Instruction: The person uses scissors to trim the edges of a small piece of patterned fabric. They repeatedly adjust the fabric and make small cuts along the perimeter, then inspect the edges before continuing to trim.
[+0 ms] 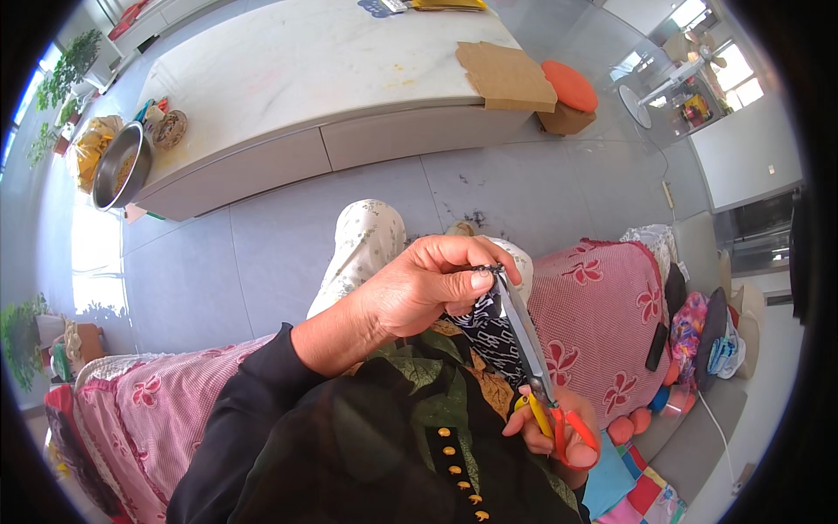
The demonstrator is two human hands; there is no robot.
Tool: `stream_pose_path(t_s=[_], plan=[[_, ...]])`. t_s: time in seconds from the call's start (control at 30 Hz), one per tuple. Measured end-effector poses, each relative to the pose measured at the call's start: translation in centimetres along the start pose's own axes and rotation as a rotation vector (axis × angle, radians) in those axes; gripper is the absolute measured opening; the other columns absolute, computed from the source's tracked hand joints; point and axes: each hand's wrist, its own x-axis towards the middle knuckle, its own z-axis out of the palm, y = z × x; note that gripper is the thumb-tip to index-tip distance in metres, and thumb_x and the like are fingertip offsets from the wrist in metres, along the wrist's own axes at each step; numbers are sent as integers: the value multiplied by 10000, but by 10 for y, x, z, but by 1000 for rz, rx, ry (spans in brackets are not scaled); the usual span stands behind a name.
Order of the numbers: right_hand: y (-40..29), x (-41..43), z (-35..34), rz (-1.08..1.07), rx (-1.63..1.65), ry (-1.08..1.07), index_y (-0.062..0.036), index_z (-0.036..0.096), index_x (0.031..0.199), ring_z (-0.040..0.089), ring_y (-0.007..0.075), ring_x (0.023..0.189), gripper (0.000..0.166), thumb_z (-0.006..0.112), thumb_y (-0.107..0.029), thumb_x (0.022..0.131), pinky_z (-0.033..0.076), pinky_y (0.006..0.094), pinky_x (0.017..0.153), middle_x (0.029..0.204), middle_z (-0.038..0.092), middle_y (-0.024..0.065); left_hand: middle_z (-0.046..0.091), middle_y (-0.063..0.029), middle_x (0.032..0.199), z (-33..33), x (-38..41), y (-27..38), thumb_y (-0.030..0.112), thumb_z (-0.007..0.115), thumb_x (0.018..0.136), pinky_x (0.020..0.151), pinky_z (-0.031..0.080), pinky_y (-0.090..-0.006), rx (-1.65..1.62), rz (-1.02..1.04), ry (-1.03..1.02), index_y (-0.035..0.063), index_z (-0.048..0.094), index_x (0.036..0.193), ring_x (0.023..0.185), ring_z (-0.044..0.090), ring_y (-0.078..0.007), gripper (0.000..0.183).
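Observation:
My left hand (435, 281) pinches the edge of a black cloth with a white pattern (501, 344) between thumb and fingers. The cloth hangs down from there over my lap. In my right hand (550, 429) is a pair of scissors (527, 334) with orange-red handles. Their long metal blades point up toward my left fingertips, with the tips at the pinched cloth edge. A yellow handle-like part (540, 416) shows beside the orange-red loops in the same hand; what it belongs to is not clear.
I sit on a sofa with a pink flowered cover (596, 314); a dark remote-like object (656, 347) lies on it. Dark scraps (476, 217) litter the tiled floor. Ahead stands a marble-topped table (294, 72) with cardboard (507, 75) and a metal bowl (123, 167). An orange-topped stool (569, 86) stands behind.

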Motion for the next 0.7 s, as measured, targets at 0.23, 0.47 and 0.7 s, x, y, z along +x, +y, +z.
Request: stream_pose_path(t_s=[0.23,0.47,0.7], plan=[[2,0,-5,-10,12,-23,52,259,1329,419,100,553,715,638,-133,752,340,197,504,1072,479,337,553,-138,1046,-2,0,-1,45,533,877,524,320,-202,13,-3,10,14,617,905,660,450,-93,94],[5,0,-14,-13,110,-101,67,239,1327,418,102,547,681,610,-141,796,329,204,476,1086,473,346,557,-134,1042,-2,-1,-1,54,538,877,520,317,-203,24,0,13,22,621,906,660,451,-94,93],[6,-4,-16,19,51,-12,71,239,1319,408,106,529,603,552,-87,828,312,209,448,1083,470,353,559,-129,1042,-2,-1,-1,61,543,877,509,307,-197,19,2,14,25,622,906,638,430,-83,91]])
